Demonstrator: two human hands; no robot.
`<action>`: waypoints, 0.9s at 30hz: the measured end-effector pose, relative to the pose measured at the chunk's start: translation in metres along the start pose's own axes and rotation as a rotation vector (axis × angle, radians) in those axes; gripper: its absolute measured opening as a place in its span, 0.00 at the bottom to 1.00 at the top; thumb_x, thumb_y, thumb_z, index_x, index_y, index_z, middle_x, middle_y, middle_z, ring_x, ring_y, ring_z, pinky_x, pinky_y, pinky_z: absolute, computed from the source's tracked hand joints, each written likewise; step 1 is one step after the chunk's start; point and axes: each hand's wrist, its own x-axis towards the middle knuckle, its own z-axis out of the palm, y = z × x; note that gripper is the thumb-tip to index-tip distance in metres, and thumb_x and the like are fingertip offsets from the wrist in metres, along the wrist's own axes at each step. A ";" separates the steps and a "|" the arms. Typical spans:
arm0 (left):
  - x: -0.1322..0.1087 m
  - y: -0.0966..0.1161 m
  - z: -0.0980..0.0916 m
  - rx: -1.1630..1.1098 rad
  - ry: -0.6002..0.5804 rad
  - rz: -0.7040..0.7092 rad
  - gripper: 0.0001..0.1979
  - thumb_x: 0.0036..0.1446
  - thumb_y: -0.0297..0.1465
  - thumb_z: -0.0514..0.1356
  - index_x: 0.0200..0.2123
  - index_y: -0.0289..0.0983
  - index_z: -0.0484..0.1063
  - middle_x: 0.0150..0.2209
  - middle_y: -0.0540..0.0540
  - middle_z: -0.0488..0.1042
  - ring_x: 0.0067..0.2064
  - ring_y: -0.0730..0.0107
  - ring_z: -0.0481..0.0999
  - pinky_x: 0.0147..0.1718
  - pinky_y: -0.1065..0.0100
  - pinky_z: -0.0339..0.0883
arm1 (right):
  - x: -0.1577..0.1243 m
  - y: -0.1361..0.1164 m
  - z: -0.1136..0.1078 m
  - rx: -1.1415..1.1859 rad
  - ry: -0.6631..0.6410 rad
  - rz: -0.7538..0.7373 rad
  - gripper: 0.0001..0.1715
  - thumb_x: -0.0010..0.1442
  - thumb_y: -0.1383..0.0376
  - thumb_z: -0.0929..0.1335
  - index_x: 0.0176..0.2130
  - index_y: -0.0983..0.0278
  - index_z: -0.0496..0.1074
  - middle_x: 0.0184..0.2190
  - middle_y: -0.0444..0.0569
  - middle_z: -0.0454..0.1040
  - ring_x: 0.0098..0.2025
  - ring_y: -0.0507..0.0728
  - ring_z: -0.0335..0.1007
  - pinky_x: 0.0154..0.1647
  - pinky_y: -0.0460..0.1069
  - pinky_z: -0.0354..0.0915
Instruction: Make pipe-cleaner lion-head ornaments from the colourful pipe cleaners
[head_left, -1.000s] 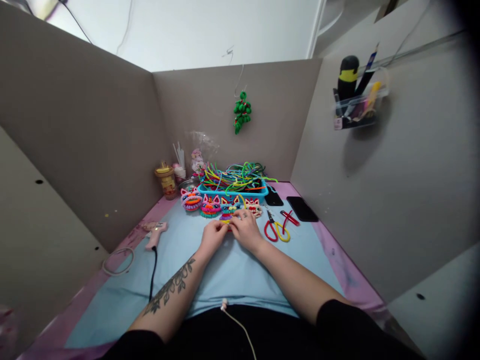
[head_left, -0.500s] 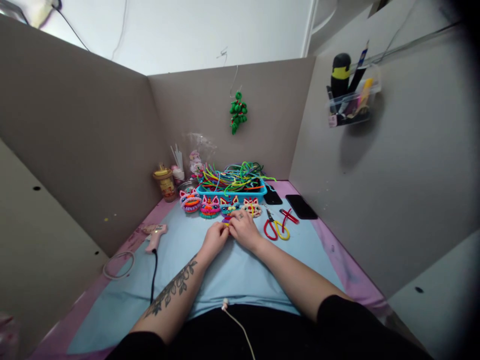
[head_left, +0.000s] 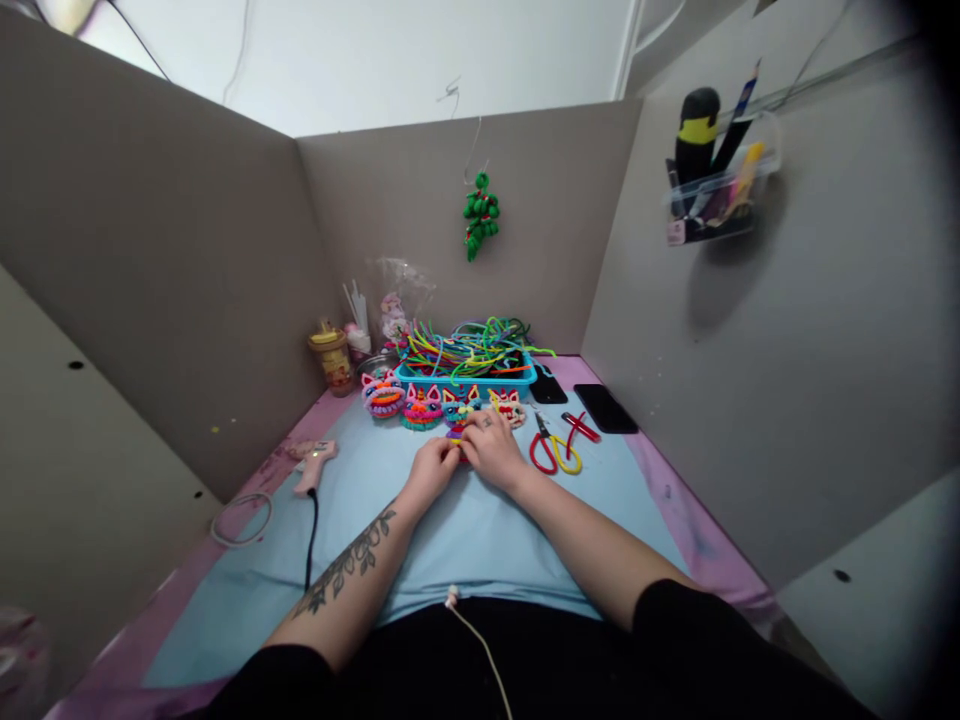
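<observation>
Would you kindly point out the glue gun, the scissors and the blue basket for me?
glue gun (head_left: 313, 462), head view, on its pink body.
scissors (head_left: 549, 447), head view, where the red and yellow handles meet.
blue basket (head_left: 465, 377), head view, on its front wall.

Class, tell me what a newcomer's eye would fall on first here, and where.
The tangle of neon pipe cleaners in the blue basket at the back of the mat stands out most, behind a row of cat-faced pieces. Mid-mat, the left hand and right hand pinch a small bright piece.
</observation>
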 end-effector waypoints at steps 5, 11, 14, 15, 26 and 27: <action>0.001 0.003 -0.006 -0.052 0.057 -0.090 0.11 0.52 0.30 0.52 0.21 0.35 0.67 0.20 0.51 0.65 0.26 0.72 0.64 0.27 0.71 0.54 | 0.000 0.013 -0.008 0.056 0.028 0.044 0.06 0.56 0.63 0.67 0.35 0.61 0.72 0.45 0.52 0.69 0.51 0.63 0.55 0.51 0.58 0.52; 0.004 0.001 -0.009 -0.030 0.147 -0.022 0.12 0.52 0.31 0.54 0.18 0.36 0.66 0.21 0.50 0.65 0.30 0.70 0.65 0.30 0.70 0.57 | 0.002 0.022 -0.008 0.108 0.016 0.033 0.05 0.56 0.66 0.66 0.32 0.60 0.73 0.38 0.49 0.72 0.46 0.60 0.59 0.49 0.56 0.53; 0.004 0.000 -0.010 -0.063 0.151 -0.005 0.13 0.52 0.32 0.55 0.17 0.36 0.67 0.23 0.49 0.67 0.32 0.68 0.67 0.33 0.69 0.59 | 0.002 0.023 -0.007 0.111 0.037 0.071 0.06 0.57 0.66 0.66 0.31 0.60 0.74 0.36 0.49 0.72 0.45 0.59 0.59 0.49 0.55 0.53; 0.004 0.000 -0.010 -0.079 0.150 -0.003 0.13 0.52 0.33 0.55 0.18 0.36 0.67 0.23 0.49 0.68 0.33 0.68 0.67 0.34 0.68 0.59 | 0.002 0.023 -0.006 0.115 0.039 0.081 0.06 0.57 0.66 0.66 0.31 0.60 0.74 0.35 0.48 0.72 0.44 0.59 0.60 0.48 0.55 0.53; 0.001 0.008 -0.012 -0.299 0.067 -0.030 0.10 0.53 0.34 0.56 0.28 0.35 0.74 0.26 0.48 0.74 0.30 0.70 0.71 0.31 0.70 0.63 | 0.002 0.024 0.000 0.319 0.070 0.158 0.04 0.54 0.66 0.67 0.31 0.61 0.74 0.34 0.48 0.71 0.42 0.58 0.63 0.47 0.54 0.58; 0.000 0.010 -0.013 -0.296 0.073 -0.007 0.10 0.53 0.35 0.56 0.28 0.35 0.74 0.28 0.48 0.75 0.31 0.70 0.72 0.31 0.70 0.64 | 0.002 0.024 0.001 0.336 0.089 0.188 0.04 0.54 0.65 0.68 0.31 0.61 0.75 0.35 0.49 0.71 0.43 0.58 0.63 0.48 0.54 0.58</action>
